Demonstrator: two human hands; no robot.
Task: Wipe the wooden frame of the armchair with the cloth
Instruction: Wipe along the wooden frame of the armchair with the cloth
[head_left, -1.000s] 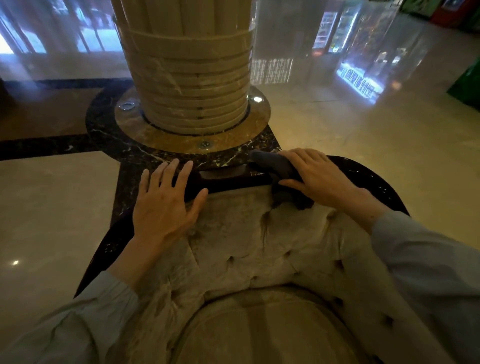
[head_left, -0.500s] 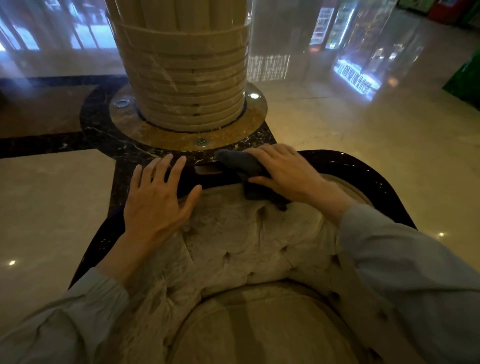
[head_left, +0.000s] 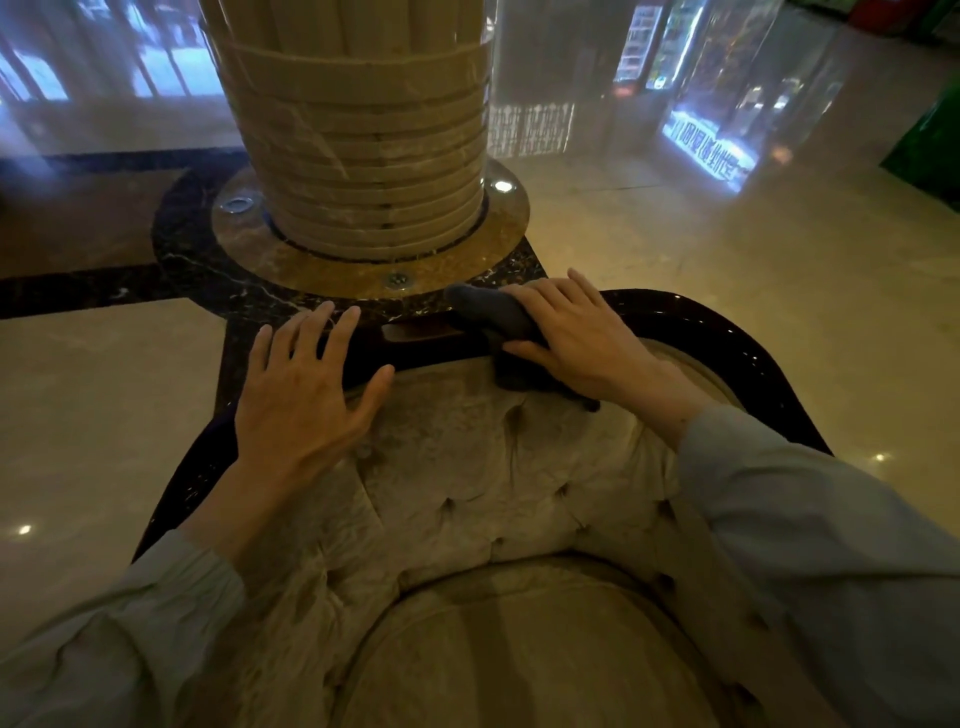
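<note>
There is only one view, from a camera worn on the person's head. It looks forward and down from above the padded beige armchair with the dark shiny wooden frame (head_left: 748, 358), so the seat fills the bottom of the picture. It is close: both arms reach in from the bottom corners. Past the chair back, it sees the big round cream stone column (head_left: 363, 156) and the shiny pale stone floor (head_left: 675, 249).

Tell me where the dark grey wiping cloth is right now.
In the head view, the dark grey wiping cloth lies draped over the top rail of the dark glossy wooden frame, right of centre, under the right hand, just before the marble column's base.
</note>
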